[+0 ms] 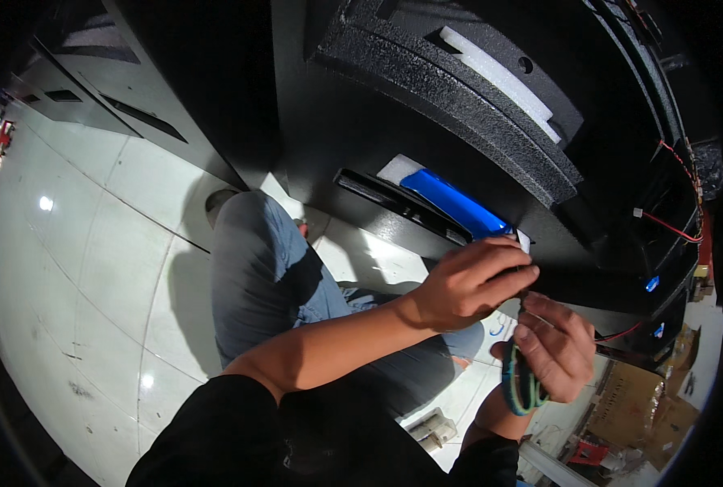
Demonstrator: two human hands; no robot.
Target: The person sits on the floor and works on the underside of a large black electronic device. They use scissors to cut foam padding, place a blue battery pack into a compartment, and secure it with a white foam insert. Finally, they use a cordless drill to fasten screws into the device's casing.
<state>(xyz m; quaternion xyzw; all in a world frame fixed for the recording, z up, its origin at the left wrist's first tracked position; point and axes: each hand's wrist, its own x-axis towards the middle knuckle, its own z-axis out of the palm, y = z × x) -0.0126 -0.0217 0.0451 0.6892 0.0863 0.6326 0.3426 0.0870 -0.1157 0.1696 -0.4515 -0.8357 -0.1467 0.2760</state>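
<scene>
My left hand (479, 284) reaches across from the left, its fingers pinched together at the right end of a blue-wrapped pack (455, 201). Close below it, my right hand (556, 345) is curled, with its fingertips nearly meeting those of my left. A green and dark ring-shaped coil (522, 385) is held against the thumb side of my right hand. What lies between the fingertips is too small and hidden to name. The blue pack rests on white foam (396, 169) inside a large black cabinet (321, 138), beside a long black bar-shaped piece (402, 205).
A strip of white foam (499, 77) sits on the cabinet's textured curved part. A red wire with a white connector (639, 213) hangs at the right. Cardboard (628, 398) lies at the lower right. My bent leg (268, 268) is between me and the cabinet, over a white tiled floor (94, 268).
</scene>
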